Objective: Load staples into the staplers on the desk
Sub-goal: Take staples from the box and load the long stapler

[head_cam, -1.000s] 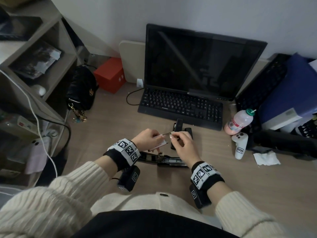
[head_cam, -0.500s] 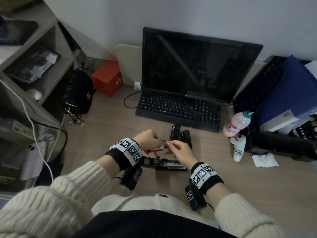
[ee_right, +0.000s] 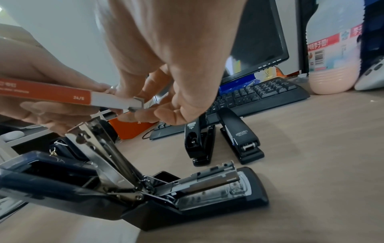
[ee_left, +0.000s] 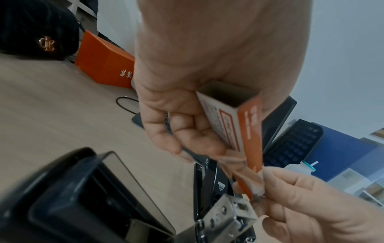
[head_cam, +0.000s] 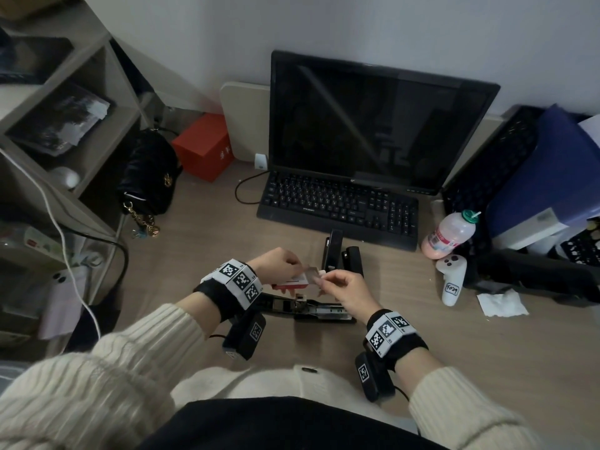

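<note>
Under right wrist: gaping stapler (ee_right: 133, 189).

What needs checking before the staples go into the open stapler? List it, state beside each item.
1. Open stapler lies fully opened on the desk, magazine channel exposed: ok.
2. Staple box is held by the left hand: ok.
3. Right hand pinches a staple strip at the box's end: ok.
4. Strip is fully out of the box: not ok.
5. Magazine channel is empty: cannot tell.
6. The two other staplers stand clear behind the open one: ok.
</note>
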Demonstrator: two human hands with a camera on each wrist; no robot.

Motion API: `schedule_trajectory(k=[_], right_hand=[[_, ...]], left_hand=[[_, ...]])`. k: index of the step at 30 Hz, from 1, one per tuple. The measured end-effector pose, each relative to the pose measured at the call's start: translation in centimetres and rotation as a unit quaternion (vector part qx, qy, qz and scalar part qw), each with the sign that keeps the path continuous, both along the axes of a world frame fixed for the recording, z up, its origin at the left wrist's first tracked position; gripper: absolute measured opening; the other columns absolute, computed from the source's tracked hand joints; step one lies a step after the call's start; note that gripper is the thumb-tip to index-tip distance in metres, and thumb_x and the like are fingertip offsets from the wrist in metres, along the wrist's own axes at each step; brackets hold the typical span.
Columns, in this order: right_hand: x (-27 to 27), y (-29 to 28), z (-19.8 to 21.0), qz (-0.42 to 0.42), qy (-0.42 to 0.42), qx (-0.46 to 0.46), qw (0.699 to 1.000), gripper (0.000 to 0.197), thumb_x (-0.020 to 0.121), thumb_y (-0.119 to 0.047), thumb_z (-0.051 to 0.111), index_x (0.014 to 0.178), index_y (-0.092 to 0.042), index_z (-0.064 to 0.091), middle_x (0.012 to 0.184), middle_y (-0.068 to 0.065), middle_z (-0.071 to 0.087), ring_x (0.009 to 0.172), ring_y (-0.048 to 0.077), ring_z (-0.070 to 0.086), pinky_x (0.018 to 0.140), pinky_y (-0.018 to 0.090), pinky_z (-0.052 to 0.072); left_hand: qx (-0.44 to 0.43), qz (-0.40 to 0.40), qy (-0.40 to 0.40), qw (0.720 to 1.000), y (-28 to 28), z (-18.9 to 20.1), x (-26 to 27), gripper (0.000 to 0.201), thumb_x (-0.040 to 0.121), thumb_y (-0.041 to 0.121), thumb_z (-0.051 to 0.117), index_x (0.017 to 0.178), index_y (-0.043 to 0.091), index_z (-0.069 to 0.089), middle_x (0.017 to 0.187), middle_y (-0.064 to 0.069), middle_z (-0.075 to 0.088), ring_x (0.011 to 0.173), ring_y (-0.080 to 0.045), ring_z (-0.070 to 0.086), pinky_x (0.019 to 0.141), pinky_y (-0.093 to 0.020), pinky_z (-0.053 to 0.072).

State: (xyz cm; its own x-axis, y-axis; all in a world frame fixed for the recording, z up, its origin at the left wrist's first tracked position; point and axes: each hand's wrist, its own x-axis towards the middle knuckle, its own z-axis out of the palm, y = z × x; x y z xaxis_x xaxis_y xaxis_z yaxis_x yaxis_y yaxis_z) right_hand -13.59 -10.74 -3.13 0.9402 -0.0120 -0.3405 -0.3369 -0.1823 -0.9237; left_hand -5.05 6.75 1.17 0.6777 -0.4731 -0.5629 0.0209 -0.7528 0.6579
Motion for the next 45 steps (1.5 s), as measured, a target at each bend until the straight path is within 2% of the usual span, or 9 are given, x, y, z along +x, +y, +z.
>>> schedule_trajectory(k=[2,6,10,13,17,24,31,39,45], right_hand=[[0.0,-0.1,-0.4,-0.009,-0.003,-0.01,1.0,0.014,0.084,-0.023,0.071,0.08,-0.01,0.07,0.076,0.005,0.07,0.071,0.008,0.067,0.085,0.032,0.054],[0.0,-0.1,-0.5,-0.033,-0.011,-0.02,0.999,0.038,0.076,-0.05,0.069,0.082,-0.013,0.072,0.081,0.002,0.074,0.083,0.012,0.069,0.091,0.034,0.052],[0.1,-0.1,0.1,-0.049,-0.021,-0.022,0.998,0.024,0.087,-0.035,0.065,0.086,-0.012,0.07,0.085,-0.005,0.072,0.083,0.001,0.066,0.08,0.019,0.049],[0.4,-0.3,0.5,-0.099,-0.036,-0.005,0.994,0.02,0.094,-0.025,0.059,0.091,-0.006,0.065,0.084,-0.005,0.068,0.063,-0.007,0.064,0.058,0.007,0.044],[0.3,-1.6,-0.3,-0.168,-0.03,-0.017,0.985,0.021,0.095,-0.03,0.057,0.092,-0.01,0.063,0.075,0.001,0.068,0.045,0.005,0.05,0.047,0.016,0.041],[-2.6,-3.7,-2.8,-0.18,0.044,-0.036,0.982,0.014,0.091,-0.024,0.064,0.093,-0.011,0.068,0.073,0.004,0.067,0.066,0.012,0.057,0.057,0.019,0.042],[-3.9,-4.2,-5.4,-0.078,0.098,-0.123,0.985,0.015,0.076,-0.015,0.079,0.085,-0.021,0.069,0.077,0.005,0.067,0.053,0.004,0.052,0.06,0.02,0.043],[-3.2,-4.0,-5.4,0.005,0.026,-0.288,0.957,0.021,0.074,-0.03,0.08,0.09,-0.017,0.076,0.077,-0.014,0.052,0.076,0.013,0.054,0.073,0.033,0.045],[-3.5,-3.6,-5.1,0.09,0.041,-0.374,0.922,0.018,0.086,-0.03,0.067,0.103,-0.026,0.073,0.09,-0.016,0.05,0.089,0.014,0.057,0.07,0.026,0.039]], left_hand=[[-0.006,0.004,0.004,1.0,0.0,-0.2,-0.1,0.029,0.101,0.034,0.05,0.081,0.019,0.064,0.065,-0.001,0.067,0.043,-0.006,0.057,0.045,-0.021,0.043],[-0.008,0.013,0.013,1.0,0.0,-0.3,0.0,0.028,0.101,0.036,0.05,0.093,0.015,0.067,0.073,-0.001,0.068,0.058,-0.013,0.064,0.052,-0.022,0.05],[0.002,0.018,0.002,1.0,0.2,-0.4,0.1,0.029,0.102,0.035,0.048,0.099,0.013,0.067,0.072,0.002,0.066,0.054,-0.007,0.061,0.047,-0.016,0.046],[-0.013,0.043,0.023,0.999,0.6,-0.6,0.0,0.031,0.102,0.032,0.047,0.106,0.008,0.066,0.074,-0.004,0.069,0.055,-0.01,0.065,0.048,-0.019,0.049],[-0.03,0.063,0.025,0.997,1.1,-0.8,-0.1,0.031,0.103,0.028,0.045,0.11,0.004,0.063,0.068,-0.006,0.069,0.045,-0.007,0.059,0.042,-0.019,0.043],[-0.047,0.075,0.021,0.996,1.4,-1.3,-0.6,0.027,0.104,0.028,0.045,0.108,0.007,0.061,0.07,-0.005,0.067,0.042,-0.002,0.059,0.044,-0.017,0.047],[-0.021,0.05,-0.017,0.998,1.3,-2.0,-0.8,0.034,0.102,0.03,0.047,0.108,0.003,0.067,0.078,-0.01,0.069,0.056,-0.017,0.06,0.052,-0.025,0.047],[-0.003,0.026,-0.023,0.999,1.6,-2.4,-0.7,0.034,0.102,0.032,0.045,0.106,0.007,0.068,0.074,-0.003,0.069,0.057,-0.013,0.061,0.048,-0.02,0.044],[0.001,0.026,-0.025,0.999,1.7,-2.5,-0.5,0.034,0.102,0.035,0.045,0.108,0.01,0.067,0.075,0.001,0.066,0.057,-0.009,0.06,0.047,-0.018,0.045]])
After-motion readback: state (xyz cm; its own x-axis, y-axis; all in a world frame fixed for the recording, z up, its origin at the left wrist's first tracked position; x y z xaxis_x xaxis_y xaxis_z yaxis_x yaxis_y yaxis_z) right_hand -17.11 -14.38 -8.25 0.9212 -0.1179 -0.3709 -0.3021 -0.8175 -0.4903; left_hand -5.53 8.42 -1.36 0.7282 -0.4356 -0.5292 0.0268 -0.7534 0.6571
